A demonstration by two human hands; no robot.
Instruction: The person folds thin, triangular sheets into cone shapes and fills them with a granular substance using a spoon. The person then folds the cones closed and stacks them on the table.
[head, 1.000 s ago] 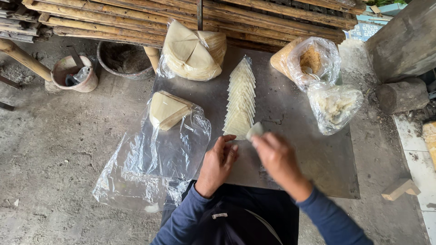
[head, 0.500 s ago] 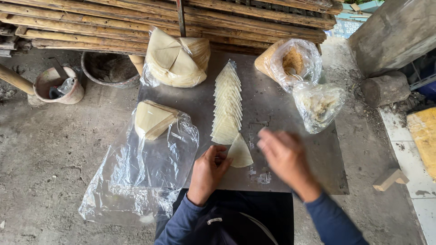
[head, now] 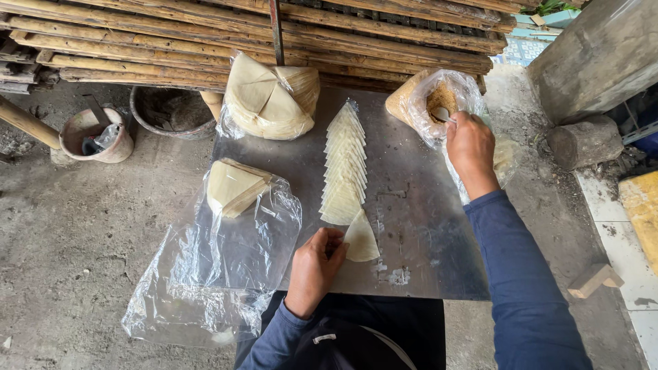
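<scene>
Wrapper (head: pixel 361 240), tip pointing away, pinched by left hand (head: pixel 317 264); right hand (head: pixel 470 147) apparently grips spoon (head: pixel 441 114).

You worked in soft, even daylight, bright but without hard shadows. The grey metal sheet counter (head: pixel 411 205) gave a dull sheen, and the clear crumpled plastic bag (head: pixel 226 274) threw small white glints. Focus stayed sharp in the middle; the stacked bamboo poles (head: pixel 205 34) bowed slightly from wide-angle distortion at the edges.
</scene>
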